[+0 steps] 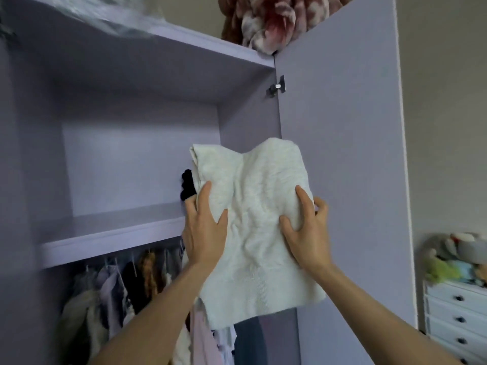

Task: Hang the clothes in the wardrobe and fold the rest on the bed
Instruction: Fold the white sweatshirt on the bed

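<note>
A folded white knitted garment (253,222) is raised in front of the lilac wardrobe's upper shelf (110,233). My left hand (204,227) grips its left edge, thumb on top and fingers underneath. My right hand (307,227) grips its right side, thumb and forefinger on the fabric, other fingers curled round the edge. A black fabric piece (187,188) peeks out behind the garment's left edge. Below the shelf, several clothes (123,291) hang on a rail.
The wardrobe door (342,154) stands open on the right, close to the garment. A plush blanket (271,22) and a plastic-wrapped bundle (105,14) lie on the wardrobe's top. A white drawer chest (458,320) with soft toys (458,256) stands at the far right.
</note>
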A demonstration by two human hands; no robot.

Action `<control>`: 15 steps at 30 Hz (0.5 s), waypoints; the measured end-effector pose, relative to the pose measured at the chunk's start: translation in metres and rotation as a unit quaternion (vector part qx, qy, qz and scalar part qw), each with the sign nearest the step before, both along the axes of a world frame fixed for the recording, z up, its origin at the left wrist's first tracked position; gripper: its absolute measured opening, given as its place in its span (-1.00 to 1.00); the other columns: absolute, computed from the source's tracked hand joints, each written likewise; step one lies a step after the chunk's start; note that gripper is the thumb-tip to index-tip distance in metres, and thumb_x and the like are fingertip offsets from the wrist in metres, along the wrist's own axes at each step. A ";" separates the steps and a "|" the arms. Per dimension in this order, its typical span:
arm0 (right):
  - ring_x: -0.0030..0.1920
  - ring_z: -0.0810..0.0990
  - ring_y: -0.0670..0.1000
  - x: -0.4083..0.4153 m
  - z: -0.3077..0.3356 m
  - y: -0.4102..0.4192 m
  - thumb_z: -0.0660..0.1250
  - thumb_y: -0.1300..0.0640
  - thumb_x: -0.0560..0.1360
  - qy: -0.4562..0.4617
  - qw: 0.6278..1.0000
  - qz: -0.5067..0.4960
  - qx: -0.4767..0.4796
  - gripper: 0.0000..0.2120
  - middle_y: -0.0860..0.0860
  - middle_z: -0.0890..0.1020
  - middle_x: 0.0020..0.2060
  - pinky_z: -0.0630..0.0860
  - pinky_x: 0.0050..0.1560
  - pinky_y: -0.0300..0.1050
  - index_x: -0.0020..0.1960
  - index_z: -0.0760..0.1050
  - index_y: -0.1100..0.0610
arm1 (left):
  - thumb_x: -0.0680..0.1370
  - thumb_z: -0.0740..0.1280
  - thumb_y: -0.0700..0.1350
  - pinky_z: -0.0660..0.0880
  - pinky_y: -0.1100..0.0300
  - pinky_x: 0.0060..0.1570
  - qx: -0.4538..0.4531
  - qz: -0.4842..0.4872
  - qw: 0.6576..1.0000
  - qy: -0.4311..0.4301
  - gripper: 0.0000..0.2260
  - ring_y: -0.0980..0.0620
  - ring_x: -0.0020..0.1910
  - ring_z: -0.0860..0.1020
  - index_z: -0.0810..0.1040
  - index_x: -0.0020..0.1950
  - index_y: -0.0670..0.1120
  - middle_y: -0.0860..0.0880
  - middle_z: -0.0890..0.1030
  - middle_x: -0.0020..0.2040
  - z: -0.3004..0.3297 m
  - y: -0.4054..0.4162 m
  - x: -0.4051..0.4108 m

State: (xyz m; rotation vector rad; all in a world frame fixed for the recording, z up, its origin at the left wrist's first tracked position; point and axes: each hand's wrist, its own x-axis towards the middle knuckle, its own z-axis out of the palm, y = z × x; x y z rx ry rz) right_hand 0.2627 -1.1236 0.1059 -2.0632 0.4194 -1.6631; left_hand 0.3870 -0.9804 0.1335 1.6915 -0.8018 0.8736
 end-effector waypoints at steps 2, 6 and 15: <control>-0.07 0.39 -0.10 0.047 0.021 0.000 0.30 0.00 0.51 -0.007 1.000 0.029 -0.008 -0.38 0.02 0.18 0.36 0.41 -0.07 -0.16 0.48 0.11 -0.14 | 0.53 0.33 -0.04 0.42 0.10 -0.12 -0.013 0.034 0.999 -0.014 -0.44 -0.05 0.05 0.49 0.19 0.49 0.10 -0.04 0.33 0.27 0.018 0.006 0.040; -0.07 0.44 -0.05 0.129 0.066 0.005 0.29 0.01 0.50 -0.018 0.996 0.088 -0.019 -0.39 0.01 0.17 0.33 0.49 0.07 0.03 0.47 0.11 -0.16 | 0.53 0.32 -0.02 0.35 0.11 -0.10 -0.045 0.098 0.994 -0.033 -0.43 -0.01 0.02 0.47 0.17 0.48 0.13 -0.01 0.32 0.26 0.054 0.022 0.112; -0.11 0.52 0.02 0.324 0.145 0.008 0.30 0.00 0.51 -0.016 0.980 0.172 -0.095 -0.39 -0.01 0.17 0.33 0.50 -0.01 -0.03 0.47 0.11 -0.18 | 0.51 0.33 0.00 0.31 0.10 -0.09 -0.105 0.201 0.973 -0.051 -0.42 0.01 -0.08 0.41 0.15 0.46 0.12 -0.06 0.32 0.29 0.110 0.048 0.283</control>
